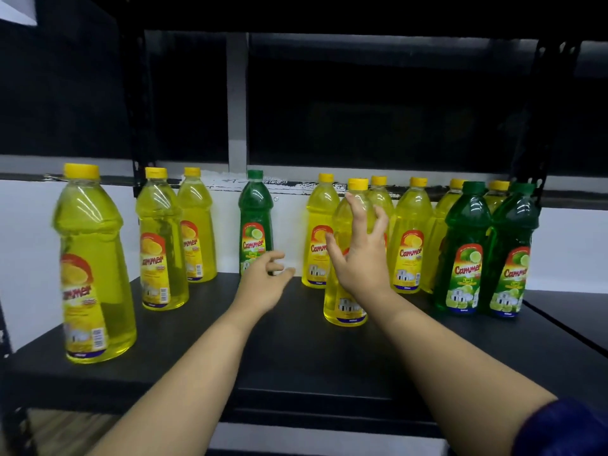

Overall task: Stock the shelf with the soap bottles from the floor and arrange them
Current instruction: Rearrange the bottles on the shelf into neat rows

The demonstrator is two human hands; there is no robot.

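Several yellow and green soap bottles stand upright on a black shelf (pixel 296 350). My right hand (pixel 360 255) is open with fingers spread, just in front of a yellow bottle (pixel 345 301) at centre right, not gripping it. My left hand (pixel 263 281) is open, fingers loosely curled, low beside the foot of a lone green bottle (pixel 256 222) at the back. A large-looking yellow bottle (pixel 93 271) stands near the front left. Two more yellow bottles (pixel 161 245) stand behind it. Two green bottles (pixel 464 251) stand at the right, with yellow ones behind them.
A black upright post (pixel 138 126) rises at the back left and another (pixel 539 126) at the back right. The shelf above (pixel 329 11) hangs dark overhead. A white wall and dark window panes lie behind. A second black shelf surface (pixel 572 311) adjoins at the right.
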